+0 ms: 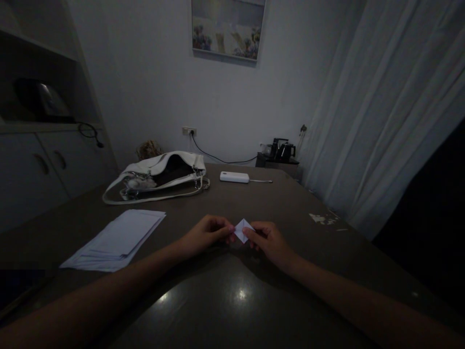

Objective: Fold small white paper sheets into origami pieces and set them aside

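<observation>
A small folded paper (241, 226), white and diamond-shaped with a crease down its middle, is held just above the dark table. My left hand (210, 234) pinches its left corner between thumb and fingers. From the other side my right hand (269, 241) grips it, the thumb lying flat on the front face and the fingers behind. The back of the folded paper and some fingertips behind it are hidden.
A stack of white paper sheets (119, 237) lies to the left. Farther back are a white handbag (163, 167) and a white power bank (234, 177) with a short cable. Peeled white patches (322, 219) mark the tabletop (203, 300) near its right edge, by a curtain (348, 106).
</observation>
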`<action>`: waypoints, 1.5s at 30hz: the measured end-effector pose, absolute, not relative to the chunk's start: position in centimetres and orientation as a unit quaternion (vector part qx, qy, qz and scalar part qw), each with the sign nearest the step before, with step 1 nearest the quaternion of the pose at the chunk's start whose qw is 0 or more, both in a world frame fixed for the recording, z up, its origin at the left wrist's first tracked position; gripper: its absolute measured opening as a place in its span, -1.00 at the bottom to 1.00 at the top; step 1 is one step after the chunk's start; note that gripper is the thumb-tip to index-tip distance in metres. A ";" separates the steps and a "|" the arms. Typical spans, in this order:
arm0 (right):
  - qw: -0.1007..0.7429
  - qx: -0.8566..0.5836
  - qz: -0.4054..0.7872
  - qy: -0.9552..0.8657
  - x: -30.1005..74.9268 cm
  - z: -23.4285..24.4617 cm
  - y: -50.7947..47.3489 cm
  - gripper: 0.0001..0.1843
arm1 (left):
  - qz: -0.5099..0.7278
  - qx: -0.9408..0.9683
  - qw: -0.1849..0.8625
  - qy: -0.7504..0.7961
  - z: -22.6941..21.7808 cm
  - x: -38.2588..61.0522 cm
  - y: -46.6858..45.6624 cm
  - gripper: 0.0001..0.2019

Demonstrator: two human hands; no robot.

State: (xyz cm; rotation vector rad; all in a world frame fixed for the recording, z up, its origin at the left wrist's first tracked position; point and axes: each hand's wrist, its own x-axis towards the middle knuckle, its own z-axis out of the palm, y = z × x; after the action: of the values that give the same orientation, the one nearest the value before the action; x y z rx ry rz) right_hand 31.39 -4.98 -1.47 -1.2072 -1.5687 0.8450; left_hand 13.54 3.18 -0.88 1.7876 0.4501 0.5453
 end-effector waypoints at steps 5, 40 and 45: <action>0.472 -0.489 0.355 -0.642 31.5 -1.6 -4.9 -0.63 | 0.241 0.766 0.562 0.200 -0.9 13.6 2.9 -0.69; 0.405 -0.457 0.373 -0.698 31.2 -1.1 -5.5 -0.58 | 0.178 0.844 0.480 0.161 -0.4 13.3 2.0 -0.62; 0.416 -0.464 0.388 -0.679 31.0 -1.1 -5.6 -0.58 | 0.195 0.829 0.491 0.185 -0.2 13.2 2.2 -0.59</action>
State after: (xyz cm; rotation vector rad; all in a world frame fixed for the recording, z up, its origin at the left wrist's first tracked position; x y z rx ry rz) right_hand 31.03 -5.58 -1.10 -1.1649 -1.7040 0.9742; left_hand 13.16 2.24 -0.17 2.0116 0.4483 0.4731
